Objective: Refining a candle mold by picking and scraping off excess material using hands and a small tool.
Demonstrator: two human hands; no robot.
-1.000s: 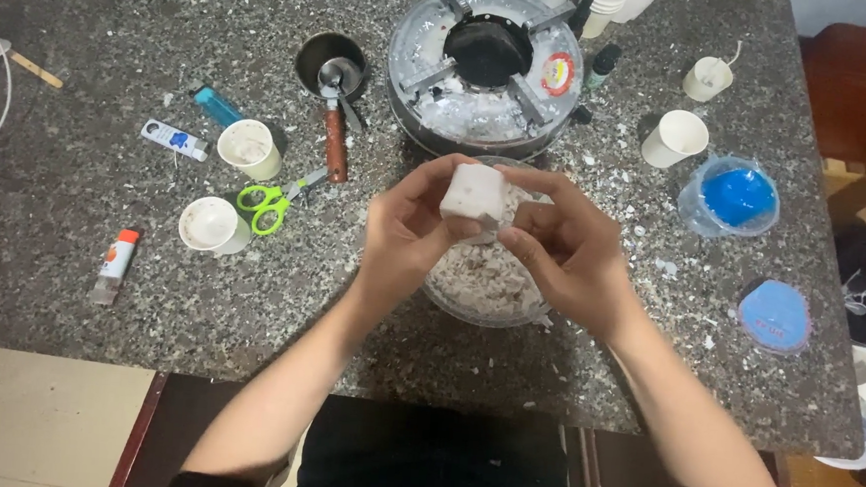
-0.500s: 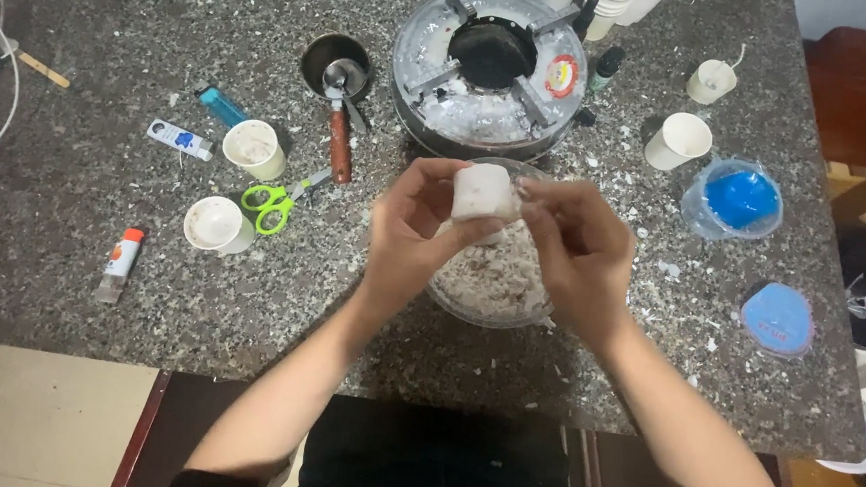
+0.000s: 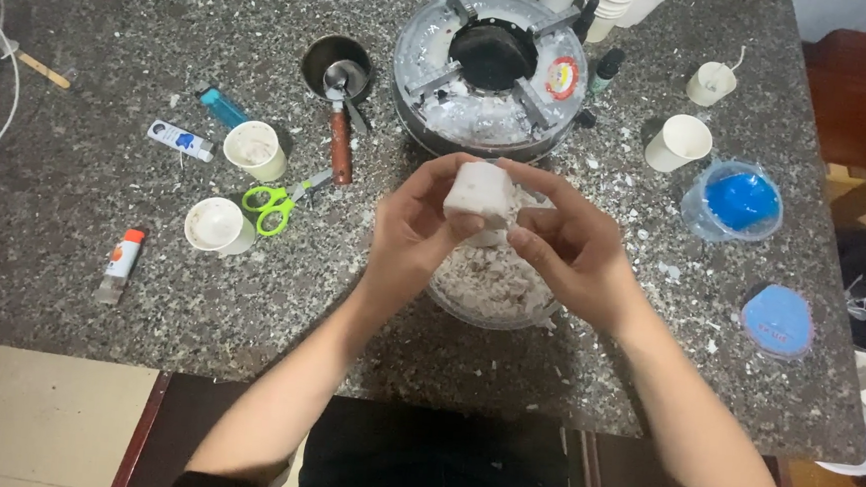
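Head view: held a pale waxy block (image 3: 480, 192) between both hands above a clear bowl (image 3: 492, 281) of whitish flakes at the near middle of the speckled stone table (image 3: 93, 62). Left hand (image 3: 416, 228) clamped on the block's left side, right hand (image 3: 570, 244) pinched on its right and lower edge. Just beyond, a round stove (image 3: 492, 67) caked with white bits. Off to the left, green scissors (image 3: 273, 204) among small paper cups (image 3: 254, 149); to the right, a tub of blue stuff (image 3: 738, 201).

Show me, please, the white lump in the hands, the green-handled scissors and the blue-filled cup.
white lump (image 3: 478, 191), head view, its front face.
green-handled scissors (image 3: 270, 206), head view, the handle loops.
blue-filled cup (image 3: 741, 200), head view, the blue filling.
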